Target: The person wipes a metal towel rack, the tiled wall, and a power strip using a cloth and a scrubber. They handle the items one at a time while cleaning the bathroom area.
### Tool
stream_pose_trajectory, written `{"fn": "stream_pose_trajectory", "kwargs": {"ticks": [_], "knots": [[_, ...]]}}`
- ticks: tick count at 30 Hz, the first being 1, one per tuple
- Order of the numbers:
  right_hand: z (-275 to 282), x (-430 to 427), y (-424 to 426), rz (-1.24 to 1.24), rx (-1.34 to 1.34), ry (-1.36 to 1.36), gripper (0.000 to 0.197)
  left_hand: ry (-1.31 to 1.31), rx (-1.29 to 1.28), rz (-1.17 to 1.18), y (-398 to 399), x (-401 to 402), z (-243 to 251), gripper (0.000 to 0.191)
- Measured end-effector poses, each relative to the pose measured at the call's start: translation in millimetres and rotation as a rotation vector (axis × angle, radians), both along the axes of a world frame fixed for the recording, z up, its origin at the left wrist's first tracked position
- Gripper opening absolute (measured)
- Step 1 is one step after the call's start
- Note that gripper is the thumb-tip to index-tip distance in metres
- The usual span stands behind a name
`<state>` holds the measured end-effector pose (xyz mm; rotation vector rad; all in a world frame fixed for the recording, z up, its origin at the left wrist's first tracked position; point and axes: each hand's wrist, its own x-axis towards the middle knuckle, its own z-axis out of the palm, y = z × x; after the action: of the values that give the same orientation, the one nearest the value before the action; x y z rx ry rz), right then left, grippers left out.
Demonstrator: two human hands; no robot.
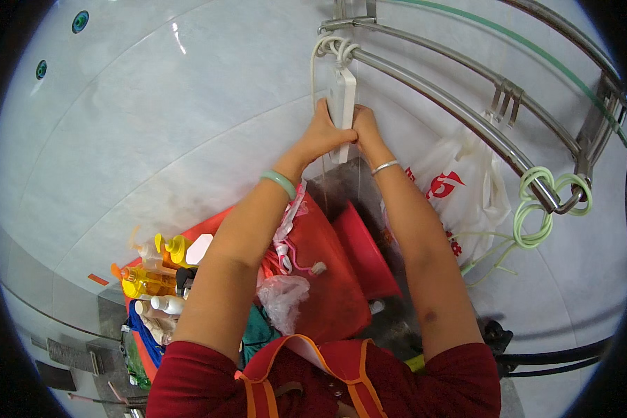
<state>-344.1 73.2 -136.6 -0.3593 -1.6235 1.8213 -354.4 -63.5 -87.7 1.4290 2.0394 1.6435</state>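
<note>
A white power strip point(343, 99) hangs upright by its white cord point(339, 49), which is looped around the end of a metal towel rail point(423, 86). My left hand point(321, 133), on the arm with a green bangle, grips the strip's lower left side, its thumb across the near edge. At the strip's right side is my right hand point(367, 128), with a silver bangle on the wrist; its fingers curl against the strip's edge and are partly hidden. The lower end of the strip shows beneath both hands.
Below stand a red plastic container point(324, 271) with pump bottles point(149, 279) on its left and a pink-red bin point(366, 256). White plastic bags point(460, 183) hang at the right, near a coiled pale green cord point(533, 230). A glass shelf point(507, 34) edges the upper right.
</note>
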Motion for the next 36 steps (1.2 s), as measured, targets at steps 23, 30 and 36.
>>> {"fn": "stream_pose_trajectory", "kwargs": {"ticks": [23,30,36], "knots": [[16.1,11.0,-21.8,0.333,-0.19,-0.31,0.045,0.026,-0.052,-0.043,-16.8,-16.4,2.4,0.077],[12.4,0.8,-28.8,0.203,-0.366,0.042,0.031,0.01,-0.03,0.049,-6.5,5.2,6.3,0.077],[13.2,-0.6,-21.6,0.092,-0.209,-0.103,0.028,0.029,0.037,0.05,-0.8,-3.0,-3.7,0.073]]}}
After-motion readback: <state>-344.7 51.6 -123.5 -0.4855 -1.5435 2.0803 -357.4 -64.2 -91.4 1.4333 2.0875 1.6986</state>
